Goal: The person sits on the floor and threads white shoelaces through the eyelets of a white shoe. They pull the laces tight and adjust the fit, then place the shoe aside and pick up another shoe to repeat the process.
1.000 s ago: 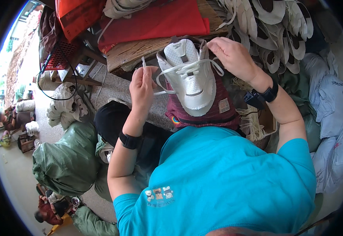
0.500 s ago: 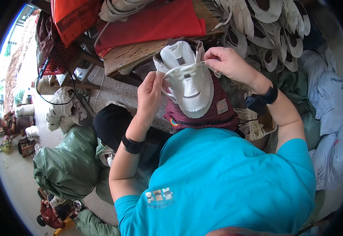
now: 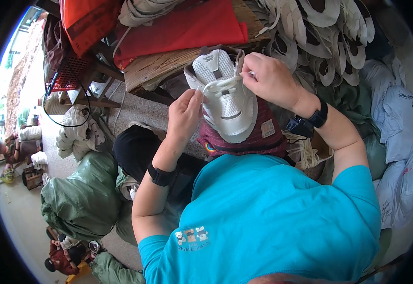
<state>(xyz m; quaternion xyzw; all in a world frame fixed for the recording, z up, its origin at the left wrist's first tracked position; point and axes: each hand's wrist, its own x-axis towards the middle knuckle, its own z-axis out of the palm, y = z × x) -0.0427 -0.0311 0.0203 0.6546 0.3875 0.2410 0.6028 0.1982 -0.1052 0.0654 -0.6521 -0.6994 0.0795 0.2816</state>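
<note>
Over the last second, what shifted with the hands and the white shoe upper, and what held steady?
The left hand came down and in from a raised, lace-pulling pose to pinch the left edge of the white shoe upper. The right hand slid inward along its top right edge. The upper stayed on the maroon cloth in the lap; the stack of uppers is unchanged.

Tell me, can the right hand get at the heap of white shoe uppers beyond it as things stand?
Probably yes: the heap of white uppers lies just beyond the right hand with nothing between, though that hand is pinching the white shoe upper.
</note>
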